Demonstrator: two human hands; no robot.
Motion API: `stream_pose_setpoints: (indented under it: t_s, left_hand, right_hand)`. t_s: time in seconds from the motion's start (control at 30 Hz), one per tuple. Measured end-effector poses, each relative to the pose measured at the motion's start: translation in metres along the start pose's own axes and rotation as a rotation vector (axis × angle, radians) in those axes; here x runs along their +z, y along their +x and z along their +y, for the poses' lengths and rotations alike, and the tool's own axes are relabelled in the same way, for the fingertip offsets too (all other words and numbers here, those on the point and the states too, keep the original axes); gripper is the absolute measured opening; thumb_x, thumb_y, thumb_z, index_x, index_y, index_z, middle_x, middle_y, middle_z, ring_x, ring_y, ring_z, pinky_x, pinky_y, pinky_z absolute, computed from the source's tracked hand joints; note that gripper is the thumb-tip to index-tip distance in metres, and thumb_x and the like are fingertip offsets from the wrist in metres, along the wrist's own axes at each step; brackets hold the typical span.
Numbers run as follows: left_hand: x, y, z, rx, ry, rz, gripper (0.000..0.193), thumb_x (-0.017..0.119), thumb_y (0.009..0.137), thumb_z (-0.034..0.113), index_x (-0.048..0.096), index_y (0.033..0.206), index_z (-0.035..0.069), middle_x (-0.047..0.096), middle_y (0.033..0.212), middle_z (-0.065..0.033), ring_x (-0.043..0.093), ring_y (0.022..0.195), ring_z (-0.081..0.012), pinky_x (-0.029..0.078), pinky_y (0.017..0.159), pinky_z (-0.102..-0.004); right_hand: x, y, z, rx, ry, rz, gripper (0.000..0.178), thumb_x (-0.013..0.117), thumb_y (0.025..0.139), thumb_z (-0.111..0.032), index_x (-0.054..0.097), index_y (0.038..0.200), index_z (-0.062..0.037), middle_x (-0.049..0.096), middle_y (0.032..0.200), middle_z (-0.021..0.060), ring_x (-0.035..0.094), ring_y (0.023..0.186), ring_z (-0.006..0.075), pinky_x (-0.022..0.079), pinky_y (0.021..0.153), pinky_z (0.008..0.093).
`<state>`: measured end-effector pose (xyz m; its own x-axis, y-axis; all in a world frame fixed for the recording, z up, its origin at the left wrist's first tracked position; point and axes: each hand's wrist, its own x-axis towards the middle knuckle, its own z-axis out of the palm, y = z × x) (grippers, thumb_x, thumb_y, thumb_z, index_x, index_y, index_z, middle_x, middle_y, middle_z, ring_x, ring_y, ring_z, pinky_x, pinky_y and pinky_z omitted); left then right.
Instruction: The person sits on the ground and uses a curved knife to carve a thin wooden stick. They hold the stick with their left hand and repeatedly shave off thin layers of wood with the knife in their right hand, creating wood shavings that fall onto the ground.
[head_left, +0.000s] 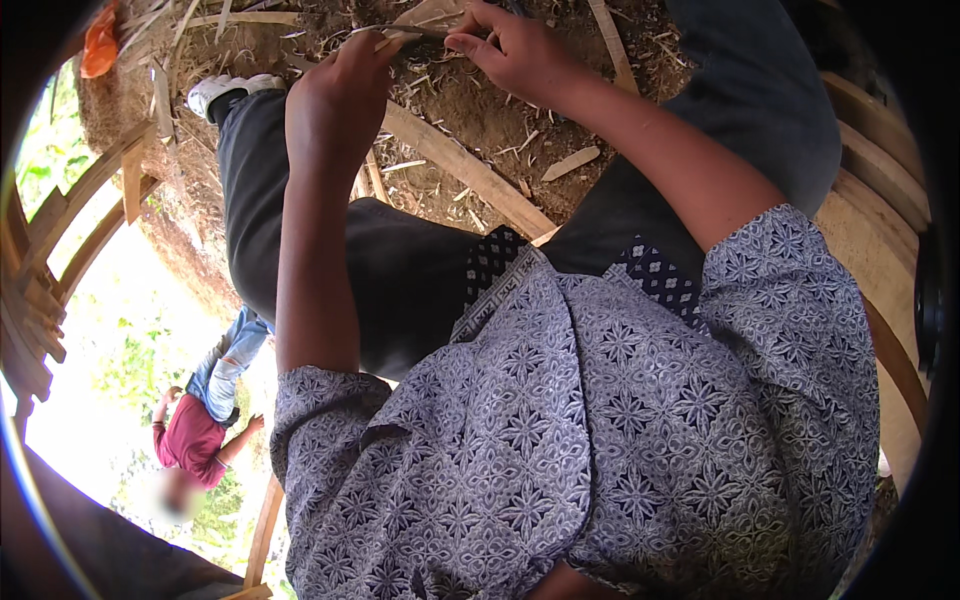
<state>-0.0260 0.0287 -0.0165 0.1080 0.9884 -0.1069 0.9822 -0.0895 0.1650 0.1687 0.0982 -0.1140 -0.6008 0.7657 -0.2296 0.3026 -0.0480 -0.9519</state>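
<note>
My left hand is closed at the top of the view around a thin pale sliver of wood, whose end pokes out past the fingers toward the right. My right hand is a short way off, its fingers curled and its thumb pointing at the left hand. What it grips is mostly hidden; a thin dark edge shows between the two hands, too small to name. Both hands are above ground strewn with wood shavings, between my spread legs.
A long plank runs slantwise between my legs, with a short pointed offcut nearby. Curved timber stands at left and right. An orange scrap is at the upper left. Another person in a red shirt is beyond the timber at left.
</note>
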Motion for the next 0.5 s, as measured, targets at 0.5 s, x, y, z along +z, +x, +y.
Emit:
stream_pose_setpoints:
  t_s: [0.5]
  left_hand:
    - [0.017,-0.005,-0.026,0.127,0.303,0.036,0.015,0.067,0.089,0.015,0.069,0.103,0.018,0.064,0.099,0.0005,0.068,0.065,-0.0219,0.058,0.056,-0.034]
  right_hand:
    - [0.01,-0.008,0.013,0.073,-0.171,-0.014,0.033,0.06,0.101,-0.045,0.065,0.111,-0.0132,0.063,0.072,0.0031,0.062,0.063,0.0148,0.05,0.064,0.0357]
